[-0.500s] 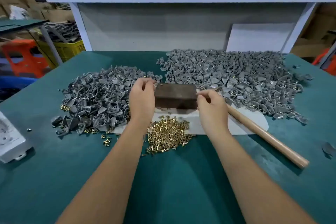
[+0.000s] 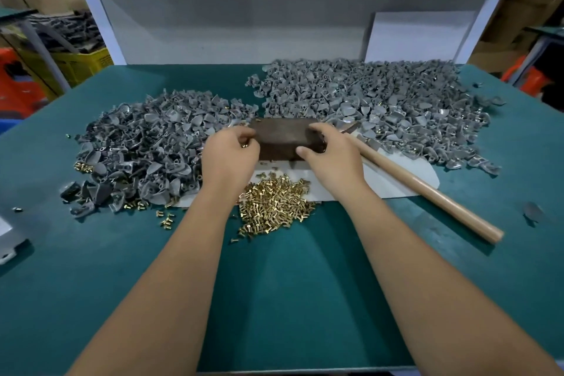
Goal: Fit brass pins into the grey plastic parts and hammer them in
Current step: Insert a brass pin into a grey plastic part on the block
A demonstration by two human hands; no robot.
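Since the earlier frame, both hands have closed in over the dark block (image 2: pixel 282 139): left hand (image 2: pixel 230 156) pinches a brass pin (image 2: pixel 244 145), right hand (image 2: pixel 331 156) curls at the block's right end, what it holds hidden. Brass pins (image 2: pixel 274 204) lie heaped on the surface (image 2: pixel 274 299) below.

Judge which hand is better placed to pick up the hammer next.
Right, probably: the right hand sits beside the hammer handle, while the left hand is across the brown block.

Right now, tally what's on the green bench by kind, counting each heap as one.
Heaps of grey plastic parts: 2, left and right
Heaps of brass pins: 1
Dark blocks: 1
Hammers: 1
White sheets: 1
Total: 6
A few stray pins and parts lie apart, uncounted.
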